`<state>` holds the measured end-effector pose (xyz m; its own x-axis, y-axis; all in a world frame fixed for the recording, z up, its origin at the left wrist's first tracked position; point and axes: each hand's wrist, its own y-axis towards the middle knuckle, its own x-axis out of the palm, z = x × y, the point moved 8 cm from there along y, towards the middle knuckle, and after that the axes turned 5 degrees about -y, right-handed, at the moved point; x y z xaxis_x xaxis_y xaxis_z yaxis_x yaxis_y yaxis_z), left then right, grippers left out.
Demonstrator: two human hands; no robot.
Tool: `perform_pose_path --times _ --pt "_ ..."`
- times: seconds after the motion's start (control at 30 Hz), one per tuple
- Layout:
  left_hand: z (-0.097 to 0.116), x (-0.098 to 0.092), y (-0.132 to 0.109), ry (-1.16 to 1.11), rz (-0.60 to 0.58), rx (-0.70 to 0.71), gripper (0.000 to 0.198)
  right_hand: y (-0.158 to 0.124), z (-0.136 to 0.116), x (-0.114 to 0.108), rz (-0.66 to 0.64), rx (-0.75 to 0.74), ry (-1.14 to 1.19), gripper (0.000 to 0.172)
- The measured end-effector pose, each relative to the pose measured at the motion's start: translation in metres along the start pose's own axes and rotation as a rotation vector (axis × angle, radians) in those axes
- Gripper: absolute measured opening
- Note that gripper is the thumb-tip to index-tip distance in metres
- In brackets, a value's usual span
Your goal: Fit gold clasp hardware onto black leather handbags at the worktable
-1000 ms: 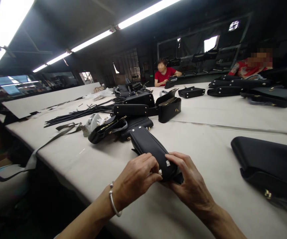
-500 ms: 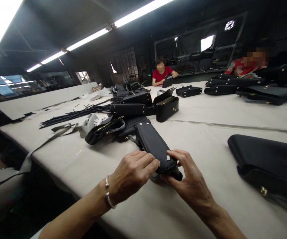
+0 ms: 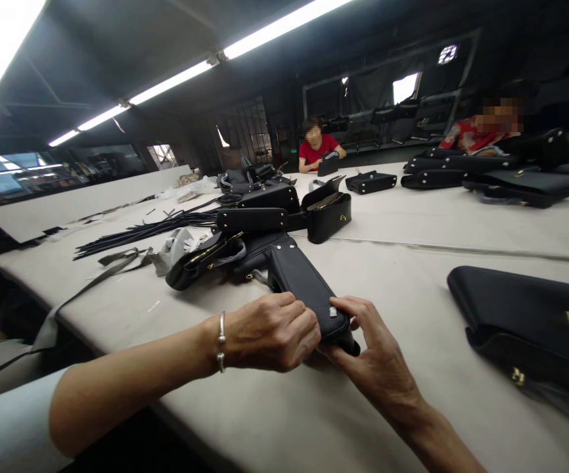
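A black handbag (image 3: 309, 282) lies on the pale table with its flat base turned up. A small white scrap (image 3: 333, 312) covers the stud at its near right corner, and small white spots mark its far corners. My right hand (image 3: 376, 345) grips the near end, fingers on top and thumb below. My left hand (image 3: 277, 332), a silver bangle at its wrist, is closed at the near left corner of the base. Its fingertips are hidden, so what they pinch cannot be seen.
Further black handbags (image 3: 252, 219) lie heaped just beyond, with black straps (image 3: 141, 233) to their left. Another black handbag (image 3: 525, 322) lies at the right. Two people in red, one person (image 3: 321, 148) handling a bag, sit across the table (image 3: 412, 243).
My left hand has turned and its fingers have curled further over the corner, with the forearm swinging up flatter. The right hand keeps its grip. The view shifts slightly.
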<state>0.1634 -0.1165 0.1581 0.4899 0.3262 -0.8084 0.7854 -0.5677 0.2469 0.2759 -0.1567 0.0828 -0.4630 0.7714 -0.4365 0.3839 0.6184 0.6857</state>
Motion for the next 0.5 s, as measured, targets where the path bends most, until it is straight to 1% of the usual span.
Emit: perform_pose_path --times 0.13,0.23,0.27,0.33,0.43,0.5 --pt "-0.002 0.000 -0.002 -0.018 0.028 -0.025 0.020 0.000 0.000 0.000 0.000 0.006 0.006 0.052" --pt "-0.007 0.006 -0.003 -0.057 0.038 -0.094 0.018 0.000 0.001 0.001 -0.001 0.012 0.008 0.053" --pt "-0.010 0.009 -0.005 -0.080 0.039 -0.144 0.018 0.000 0.002 0.001 -0.003 0.014 0.008 0.054" --pt "-0.021 0.017 -0.010 -0.169 0.048 -0.300 0.018 0.000 0.002 0.001 -0.008 0.017 0.010 0.054" --pt "-0.038 0.030 -0.023 -0.409 0.054 -0.559 0.014 -0.001 0.002 0.003 -0.026 0.020 0.012 0.055" --pt "-0.042 0.037 -0.028 -0.569 0.017 -0.634 0.012 -0.001 0.002 0.003 -0.027 0.020 0.006 0.056"
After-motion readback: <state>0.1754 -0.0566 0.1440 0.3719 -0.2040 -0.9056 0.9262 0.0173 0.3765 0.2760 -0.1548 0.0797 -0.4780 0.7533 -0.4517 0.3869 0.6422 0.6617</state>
